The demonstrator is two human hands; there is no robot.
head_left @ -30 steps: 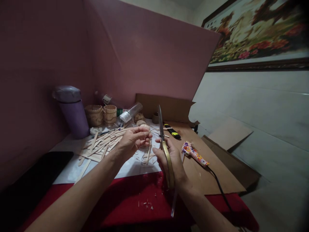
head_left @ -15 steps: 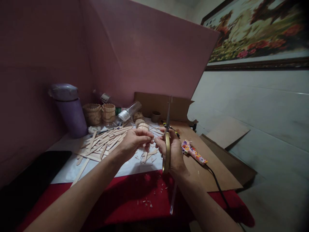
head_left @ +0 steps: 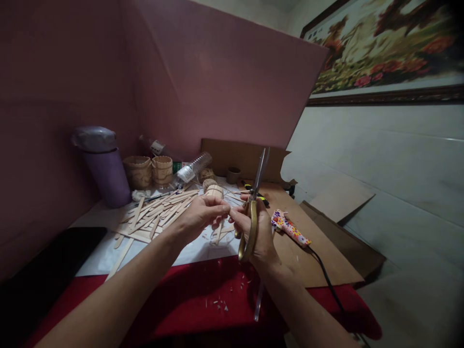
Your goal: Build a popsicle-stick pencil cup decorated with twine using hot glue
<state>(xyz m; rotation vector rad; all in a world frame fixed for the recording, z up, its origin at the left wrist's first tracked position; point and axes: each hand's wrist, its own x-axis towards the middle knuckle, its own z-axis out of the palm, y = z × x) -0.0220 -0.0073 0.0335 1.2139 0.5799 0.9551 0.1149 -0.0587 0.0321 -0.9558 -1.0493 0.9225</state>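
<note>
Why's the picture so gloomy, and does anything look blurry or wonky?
Head view: the light looks dim, with the lower left nearly black; a shadow covers part of the red cloth. Same head view: the scissors catch a pale shine; the flask leans and looks slightly soft, perhaps from lens stretch.

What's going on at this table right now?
A person's right hand holds gold-handled scissors, blades pointing up and away. Its fingertips meet those of the left hand; anything pinched between them is too small to make out. Loose wooden sticks lie beside the left hand, and a flower-patterned glue gun rests on cardboard.
</note>
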